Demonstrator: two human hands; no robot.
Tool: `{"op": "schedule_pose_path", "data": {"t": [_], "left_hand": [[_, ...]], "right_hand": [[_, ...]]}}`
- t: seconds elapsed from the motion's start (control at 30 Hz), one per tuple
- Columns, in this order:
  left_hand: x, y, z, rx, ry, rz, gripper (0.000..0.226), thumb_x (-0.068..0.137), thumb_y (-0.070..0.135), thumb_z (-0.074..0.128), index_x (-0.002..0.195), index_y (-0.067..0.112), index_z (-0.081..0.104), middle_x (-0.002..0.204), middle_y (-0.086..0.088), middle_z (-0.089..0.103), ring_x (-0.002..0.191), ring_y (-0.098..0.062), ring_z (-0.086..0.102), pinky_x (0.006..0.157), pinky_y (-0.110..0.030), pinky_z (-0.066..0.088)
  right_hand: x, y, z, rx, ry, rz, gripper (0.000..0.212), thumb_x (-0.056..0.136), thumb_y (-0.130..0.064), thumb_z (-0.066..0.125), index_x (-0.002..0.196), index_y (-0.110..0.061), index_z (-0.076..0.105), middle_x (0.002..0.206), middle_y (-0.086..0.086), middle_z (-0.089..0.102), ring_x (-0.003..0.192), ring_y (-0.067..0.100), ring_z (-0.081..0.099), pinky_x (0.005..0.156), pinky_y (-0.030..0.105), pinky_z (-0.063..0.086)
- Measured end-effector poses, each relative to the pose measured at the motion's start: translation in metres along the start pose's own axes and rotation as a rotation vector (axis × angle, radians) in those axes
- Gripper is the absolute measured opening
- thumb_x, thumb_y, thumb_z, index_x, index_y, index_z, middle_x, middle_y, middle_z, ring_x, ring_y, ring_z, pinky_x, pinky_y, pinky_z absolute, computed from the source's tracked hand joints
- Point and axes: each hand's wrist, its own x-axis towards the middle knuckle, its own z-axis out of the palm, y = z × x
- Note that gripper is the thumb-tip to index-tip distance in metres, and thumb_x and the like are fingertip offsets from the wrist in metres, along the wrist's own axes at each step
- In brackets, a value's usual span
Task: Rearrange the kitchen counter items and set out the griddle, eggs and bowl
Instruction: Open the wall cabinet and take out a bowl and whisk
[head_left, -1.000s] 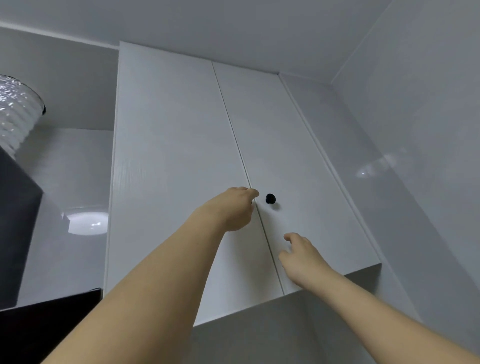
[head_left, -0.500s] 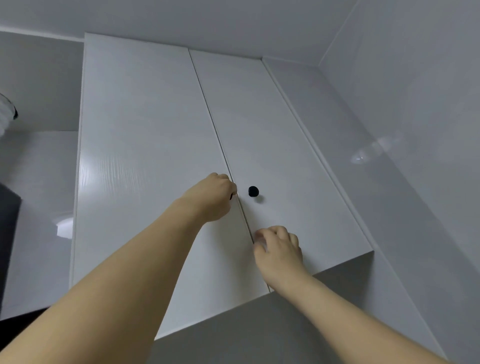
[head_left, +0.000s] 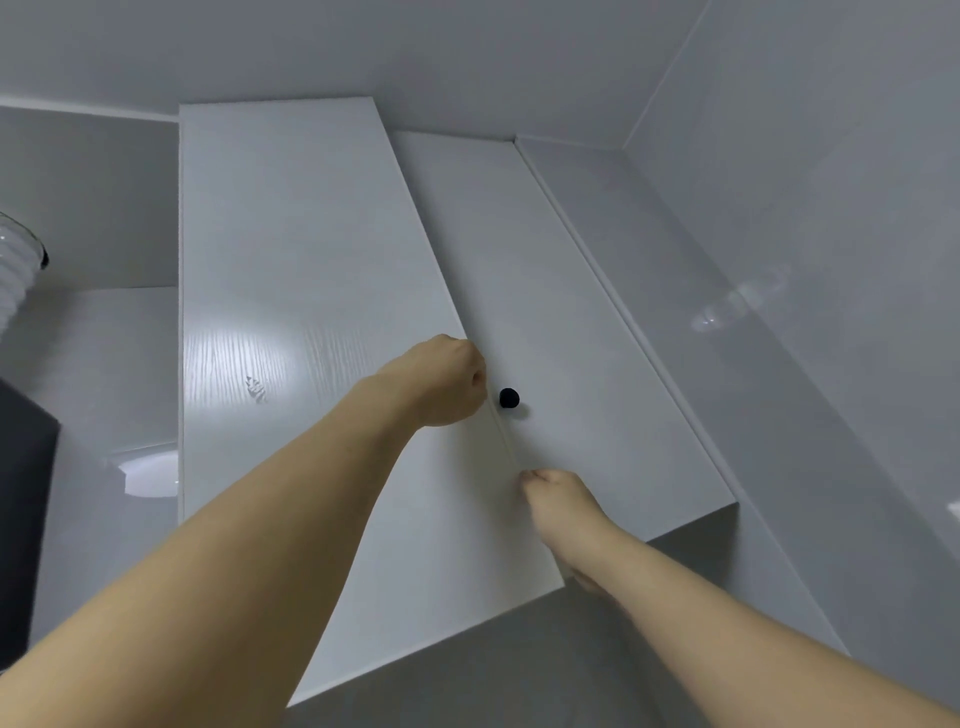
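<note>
Seen from below, the left hand (head_left: 447, 382) has its fingers curled at the inner edge of the left cupboard door (head_left: 311, 312), which stands swung out from the right door (head_left: 561, 364); probably they grip its hidden knob. The right hand (head_left: 558, 499) hooks its fingers behind that same edge, lower down. A black knob (head_left: 509, 398) sits on the right door. Griddle, eggs and bowl are out of view.
</note>
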Motion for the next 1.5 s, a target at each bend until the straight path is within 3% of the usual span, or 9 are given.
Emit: {"op": "schedule_pose_path", "data": {"t": [0.1,0.27,0.37,0.43,0.53,0.77,0.9,1.03,1.5], "left_hand": [[-0.009,0.006,-0.015,-0.037,0.071,0.017,0.028,0.083,0.022,0.051,0.059,0.008,0.045,0.061,-0.004,0.043,0.056,-0.023,0.038,0.050,-0.029,0.033],[-0.017,0.013,-0.032,0.007,0.184,0.041,0.036,0.088,0.025,0.052,0.057,0.009,0.043,0.060,-0.008,0.049,0.062,-0.030,0.052,0.051,-0.032,0.039],[-0.025,0.023,-0.043,0.084,0.271,0.052,0.031,0.093,0.029,0.051,0.066,0.014,0.047,0.074,-0.002,0.052,0.074,-0.028,0.055,0.053,-0.028,0.035],[-0.032,0.030,-0.050,0.065,0.318,0.060,0.019,0.095,0.035,0.052,0.091,0.017,0.057,0.097,0.002,0.054,0.091,-0.022,0.054,0.063,-0.029,0.040],[-0.043,0.038,-0.063,0.089,0.293,0.016,0.039,0.095,0.044,0.052,0.126,0.022,0.055,0.129,0.002,0.044,0.117,-0.022,0.042,0.071,-0.032,0.042],[-0.075,0.038,-0.106,0.123,0.271,-0.072,0.042,0.097,0.041,0.047,0.130,0.017,0.055,0.146,0.003,0.032,0.130,-0.024,0.032,0.072,-0.034,0.044],[-0.099,0.026,-0.126,0.016,0.263,-0.071,0.050,0.099,0.040,0.045,0.141,0.014,0.043,0.160,0.001,0.017,0.142,-0.023,0.027,0.098,-0.042,0.046],[-0.130,0.015,-0.151,-0.098,0.244,-0.120,0.061,0.101,0.041,0.045,0.153,0.018,0.022,0.163,0.007,0.006,0.143,-0.021,0.030,0.106,-0.040,0.040],[-0.221,-0.028,-0.218,-0.023,0.259,-0.236,0.047,0.102,0.030,0.043,0.143,0.009,0.033,0.152,0.004,0.025,0.110,-0.027,0.055,0.068,-0.032,0.036]], "right_hand": [[-0.008,-0.013,-0.005,0.017,0.009,0.016,0.034,0.099,-0.028,0.040,0.068,-0.015,0.043,0.063,-0.001,0.038,0.057,0.016,0.036,0.052,0.026,0.028],[-0.023,-0.024,-0.017,0.031,0.018,-0.029,0.042,0.099,-0.035,0.044,0.063,-0.020,0.028,0.058,-0.003,0.027,0.053,0.015,0.028,0.052,0.029,0.022],[-0.037,-0.033,-0.024,0.019,0.026,-0.061,0.045,0.099,-0.036,0.046,0.063,-0.021,0.024,0.057,-0.004,0.023,0.053,0.015,0.024,0.053,0.030,0.020],[-0.047,-0.039,-0.027,0.023,0.023,-0.082,0.044,0.098,-0.037,0.047,0.064,-0.020,0.025,0.058,-0.004,0.022,0.054,0.015,0.023,0.054,0.030,0.019],[-0.063,-0.053,-0.029,0.027,0.023,-0.103,0.038,0.097,-0.039,0.049,0.070,-0.017,0.036,0.059,-0.002,0.029,0.057,0.016,0.029,0.055,0.029,0.025],[-0.103,-0.084,-0.031,0.135,-0.024,-0.190,0.039,0.091,-0.038,0.061,0.085,0.001,0.060,0.067,0.009,0.046,0.064,0.021,0.043,0.063,0.033,0.038],[-0.131,-0.105,-0.030,0.167,-0.083,-0.229,0.029,0.091,-0.032,0.063,0.087,-0.004,0.069,0.082,0.022,0.065,0.072,0.023,0.056,0.068,0.035,0.047],[-0.160,-0.126,-0.024,0.274,-0.179,-0.177,0.015,0.090,-0.024,0.066,0.089,-0.010,0.071,0.079,0.002,0.072,0.065,0.008,0.065,0.058,0.022,0.051],[-0.213,-0.183,0.043,0.136,-0.526,-0.200,0.020,0.093,-0.036,0.059,0.098,-0.022,0.073,0.091,0.004,0.075,0.085,0.025,0.070,0.081,0.046,0.057]]}}
